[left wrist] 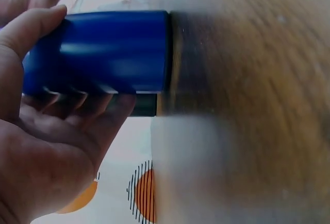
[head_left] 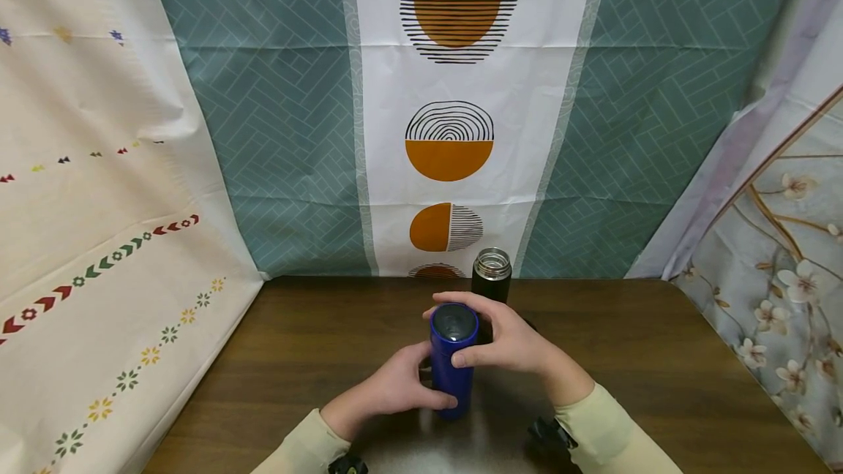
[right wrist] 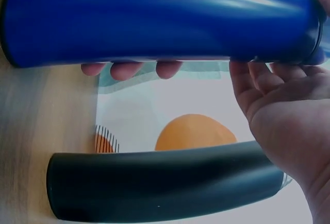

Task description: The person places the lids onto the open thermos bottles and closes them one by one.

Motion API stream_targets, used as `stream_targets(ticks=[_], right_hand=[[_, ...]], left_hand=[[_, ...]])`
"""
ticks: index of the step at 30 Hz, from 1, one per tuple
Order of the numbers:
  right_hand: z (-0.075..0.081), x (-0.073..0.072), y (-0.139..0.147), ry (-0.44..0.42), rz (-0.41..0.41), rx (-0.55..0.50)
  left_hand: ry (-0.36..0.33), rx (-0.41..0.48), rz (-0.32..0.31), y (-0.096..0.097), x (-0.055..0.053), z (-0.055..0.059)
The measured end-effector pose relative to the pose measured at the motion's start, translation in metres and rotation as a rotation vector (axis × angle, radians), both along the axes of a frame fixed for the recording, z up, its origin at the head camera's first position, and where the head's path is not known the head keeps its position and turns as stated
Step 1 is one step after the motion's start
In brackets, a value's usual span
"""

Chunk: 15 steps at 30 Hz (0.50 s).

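Observation:
A blue vacuum flask (head_left: 451, 379) stands upright in front of me, its dark round top (head_left: 454, 322) facing up. Low on its body, my left hand (head_left: 403, 382) grips it, thumb in front and fingers behind. My right hand (head_left: 512, 341) holds the upper end, with the thumb on the near side and fingers curving round the back. The flask's base is right at the tabletop in the left wrist view. Behind my right hand is a black vacuum flask (head_left: 491, 290), upright with an uncovered steel mouth; the hand hides its lower part in the head view.
The brown wooden table (head_left: 316, 335) runs back to a hanging green and white cloth (head_left: 290, 167). A cream embroidered cloth (head_left: 99, 203) hangs along the left side, and a floral cloth (head_left: 784, 328) borders the right.

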State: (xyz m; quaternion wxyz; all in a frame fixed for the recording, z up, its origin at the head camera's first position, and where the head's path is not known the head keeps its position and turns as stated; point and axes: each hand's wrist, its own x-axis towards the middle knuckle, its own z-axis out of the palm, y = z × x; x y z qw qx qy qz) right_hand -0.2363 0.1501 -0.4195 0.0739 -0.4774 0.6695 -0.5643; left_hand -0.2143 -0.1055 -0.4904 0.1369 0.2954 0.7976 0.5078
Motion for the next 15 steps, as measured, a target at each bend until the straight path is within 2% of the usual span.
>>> stream_targets(ticks=[7, 15], right_hand=[[-0.0008, -0.0014, 0.0003, -0.042, 0.122, -0.035], [-0.0004, -0.0015, -0.0006, -0.026, 0.092, -0.037]], left_hand=[[-0.031, 0.015, -0.081, -0.0015, -0.0018, 0.0004], [-0.015, 0.008, -0.081, -0.0019, -0.0017, -0.0014]])
